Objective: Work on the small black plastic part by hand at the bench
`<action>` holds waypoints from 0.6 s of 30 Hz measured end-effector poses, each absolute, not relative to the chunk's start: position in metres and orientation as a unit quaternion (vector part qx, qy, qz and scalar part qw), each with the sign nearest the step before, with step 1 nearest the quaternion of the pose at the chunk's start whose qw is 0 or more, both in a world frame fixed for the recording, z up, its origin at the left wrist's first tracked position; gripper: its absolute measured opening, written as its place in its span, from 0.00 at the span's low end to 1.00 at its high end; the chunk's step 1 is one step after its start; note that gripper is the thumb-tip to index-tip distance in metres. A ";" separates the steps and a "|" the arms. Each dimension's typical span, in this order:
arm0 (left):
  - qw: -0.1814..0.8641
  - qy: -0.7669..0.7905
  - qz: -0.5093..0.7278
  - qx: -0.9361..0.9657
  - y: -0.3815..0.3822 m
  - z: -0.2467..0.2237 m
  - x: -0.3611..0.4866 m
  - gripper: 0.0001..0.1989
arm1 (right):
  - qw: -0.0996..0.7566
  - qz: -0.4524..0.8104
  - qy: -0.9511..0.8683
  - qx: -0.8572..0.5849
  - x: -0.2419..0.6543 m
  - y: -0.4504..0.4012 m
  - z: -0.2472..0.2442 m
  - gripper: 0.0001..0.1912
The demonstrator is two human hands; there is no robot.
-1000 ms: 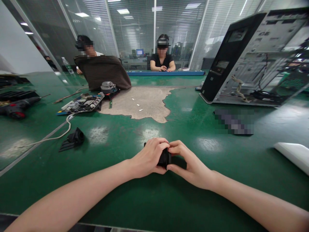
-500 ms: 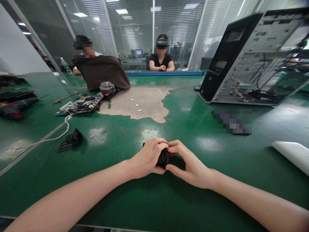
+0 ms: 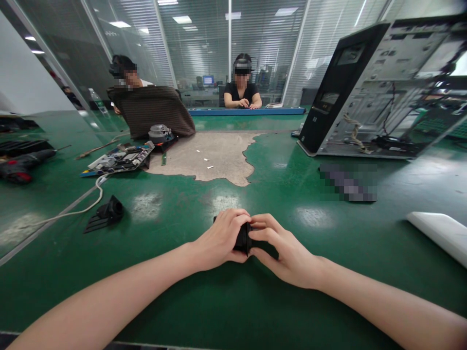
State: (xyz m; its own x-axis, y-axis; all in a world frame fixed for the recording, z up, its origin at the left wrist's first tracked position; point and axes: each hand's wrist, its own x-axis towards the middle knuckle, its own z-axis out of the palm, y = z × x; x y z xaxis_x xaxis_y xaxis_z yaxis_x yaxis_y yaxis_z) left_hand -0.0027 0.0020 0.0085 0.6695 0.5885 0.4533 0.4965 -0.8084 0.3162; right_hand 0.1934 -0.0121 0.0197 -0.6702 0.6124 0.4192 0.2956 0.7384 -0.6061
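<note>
The fingers of the left hand are clamping a small black blocky part, back from the near edge of the glossy green counter; the right hand's fingers are pinching its right end. Room is stretching rightward to a smooth white slab.

Field of green workbench is spanning the lower frame, beige patch showing near centre. HP computer tower is standing upper right; circuit board is lying centre left, power drill far left.
</note>
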 end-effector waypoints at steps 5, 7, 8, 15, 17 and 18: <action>0.076 0.297 0.285 0.908 0.002 0.006 -0.002 0.31 | 0.353 0.260 -0.858 -0.270 0.191 -0.010 0.018 0.07; 0.073 0.297 0.292 0.906 0.002 0.006 -0.002 0.31 | 0.366 0.289 -0.835 -0.293 0.188 -0.010 0.015 0.10; 0.074 0.298 0.292 0.906 0.002 0.006 -0.001 0.31 | 0.367 0.310 -0.823 -0.303 0.187 -0.009 0.014 0.12; 0.076 0.294 0.284 0.909 0.002 0.009 -0.003 0.32 | 0.321 0.330 -0.836 -0.299 0.190 -0.012 0.018 0.15; 0.078 0.297 0.282 0.909 0.002 0.009 -0.003 0.32 | 0.333 0.303 -0.849 -0.278 0.191 -0.014 0.021 0.16; 0.079 0.298 0.283 0.908 0.002 0.009 -0.003 0.32 | 0.337 0.296 -0.850 -0.275 0.192 -0.014 0.021 0.16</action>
State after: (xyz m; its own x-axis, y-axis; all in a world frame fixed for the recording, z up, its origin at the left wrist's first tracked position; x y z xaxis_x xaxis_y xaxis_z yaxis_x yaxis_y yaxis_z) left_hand -0.0027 0.0019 0.0093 0.6629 0.5859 0.4662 0.4965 -0.8100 0.3119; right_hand 0.1918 -0.0140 0.0213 -0.6219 0.6674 0.4097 0.2682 0.6730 -0.6893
